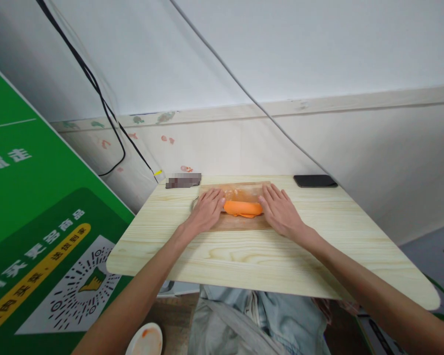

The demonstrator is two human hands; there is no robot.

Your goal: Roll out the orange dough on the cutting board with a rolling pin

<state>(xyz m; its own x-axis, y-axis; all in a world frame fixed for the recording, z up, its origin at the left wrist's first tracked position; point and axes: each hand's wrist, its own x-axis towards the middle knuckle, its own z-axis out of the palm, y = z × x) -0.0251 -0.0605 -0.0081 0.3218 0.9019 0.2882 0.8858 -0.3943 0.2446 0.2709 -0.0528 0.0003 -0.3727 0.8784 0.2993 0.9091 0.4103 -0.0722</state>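
On a wooden cutting board (240, 225) lies a roll of orange dough (243, 208), with a loose flap along its near edge. My left hand (209, 208) is flat at the roll's left end, fingers stretched forward. At the right end, my right hand (279, 207) lies the same way, palm down with the fingers extended. Both hands touch or nearly touch the dough; whether a rod runs through it under the palms is hidden. Pale smears of flour or dough mark the board beyond the roll. A metal ring (193, 203) shows at the board's left edge.
The light wood table (222, 256) stands against a white wall. A black phone (315, 181) is at the back right, a pixelated dark item (183, 180) at the back left. Below the left edge is a white dish (146, 340). Cables hang by a green sign (33, 197).
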